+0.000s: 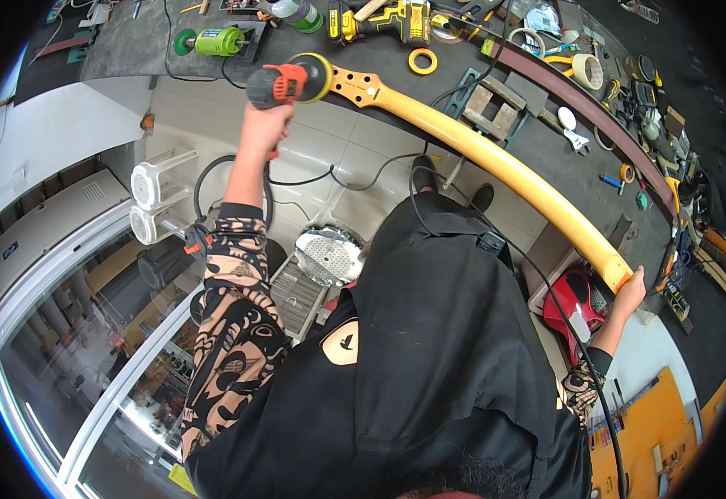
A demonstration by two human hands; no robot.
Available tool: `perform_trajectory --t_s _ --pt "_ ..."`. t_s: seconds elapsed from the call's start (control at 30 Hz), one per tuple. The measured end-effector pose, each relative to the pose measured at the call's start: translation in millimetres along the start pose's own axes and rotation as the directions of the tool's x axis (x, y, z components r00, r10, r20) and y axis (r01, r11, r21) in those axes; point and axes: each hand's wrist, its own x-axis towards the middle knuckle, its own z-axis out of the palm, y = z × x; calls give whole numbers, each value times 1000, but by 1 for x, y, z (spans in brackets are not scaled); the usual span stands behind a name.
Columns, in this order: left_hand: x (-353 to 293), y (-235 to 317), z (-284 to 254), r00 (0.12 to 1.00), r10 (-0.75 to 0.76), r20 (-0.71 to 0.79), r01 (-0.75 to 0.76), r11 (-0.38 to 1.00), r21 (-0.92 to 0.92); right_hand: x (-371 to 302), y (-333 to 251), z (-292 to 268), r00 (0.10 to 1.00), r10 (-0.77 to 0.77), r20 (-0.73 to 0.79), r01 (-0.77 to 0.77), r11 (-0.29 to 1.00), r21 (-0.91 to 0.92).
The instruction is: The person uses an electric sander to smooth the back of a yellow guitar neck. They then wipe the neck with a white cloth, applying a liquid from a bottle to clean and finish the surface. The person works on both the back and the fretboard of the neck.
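Wood of a warm honey yellow, smooth and glossy, forms the long neck (496, 155), which bows across the view along the near edge of the dark, matte counter (142, 48). Its flat headstock (356, 86), pierced by dark round holes, points left; its squared heel lies at the lower right. The polisher (284, 83) has a red and black plastic body and a round, yellow-rimmed pad (321, 76) beside the headstock's tip.

The left arm reaches forward, nearly straight, in a black-and-tan patterned sleeve (238, 308); the left hand (265, 131) wraps its fingers round the polisher's grip. The right arm stretches out to the side, and the right hand (628, 296) clasps the heel, fingers closed on it.

Several left fingertips are hidden behind the grip, and the right hand's underside is out of sight. I cannot tell whether the pad touches the wood. The right forearm is partly covered by a black cord (575, 333), and the fisheye rim cuts off the counter's far end.
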Motion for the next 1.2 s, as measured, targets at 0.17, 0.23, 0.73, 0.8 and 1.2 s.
perform_trajectory --t_s 0.17,0.23,0.73,0.8,1.2 --pt "-1 1 -22 998 34 -53 -40 992 -122 4 2 3 1000 -14 16 14 1000 -10" --pt "-5 0 -17 999 27 -31 -29 997 -69 14 12 -3 997 44 60 -42 998 -42" --pt "-5 2 1 999 16 44 -8 986 -169 14 12 -1 996 50 77 -51 999 16" --pt "-8 9 6 996 2 93 10 992 -123 14 11 -1 995 64 77 -65 998 16" --pt "3 19 2 995 -25 93 34 994 -101 1 -3 1 999 38 33 -39 999 27"
